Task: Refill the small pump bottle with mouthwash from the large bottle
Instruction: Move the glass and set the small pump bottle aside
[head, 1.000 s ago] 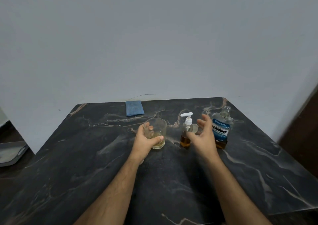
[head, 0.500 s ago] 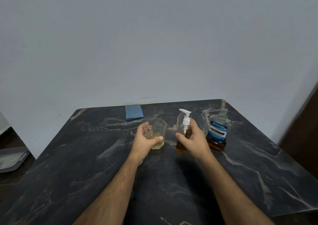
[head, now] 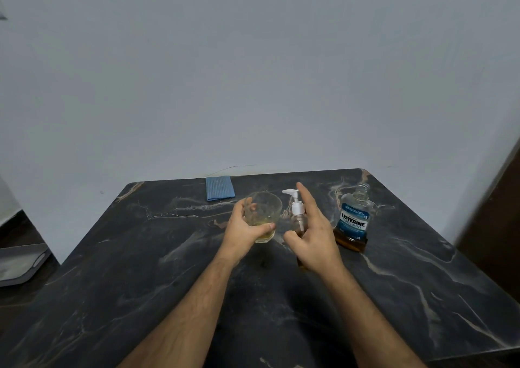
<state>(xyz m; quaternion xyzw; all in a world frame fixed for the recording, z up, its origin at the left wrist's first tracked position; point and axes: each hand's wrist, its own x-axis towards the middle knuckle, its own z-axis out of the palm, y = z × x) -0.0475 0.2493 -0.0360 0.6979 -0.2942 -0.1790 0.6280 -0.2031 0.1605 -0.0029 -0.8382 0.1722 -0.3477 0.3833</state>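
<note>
Small clear plastic pump bottle (head: 297, 219) with white pump head stands upright, amber liquid low inside; large clear blue-labelled mouthwash bottle (head: 354, 219) stands uncapped to its right.

Plain pale grey-blue wall (head: 253, 72) behind black marble bench (head: 140, 269) with pale veins; dark brown wooden panel (head: 498, 227) at right edge; grey tray (head: 19, 263) far left.

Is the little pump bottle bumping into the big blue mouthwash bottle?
Apart. In the head view, dark table shows between the small pump bottle and the large bottle, with the right hand in that gap.
</note>
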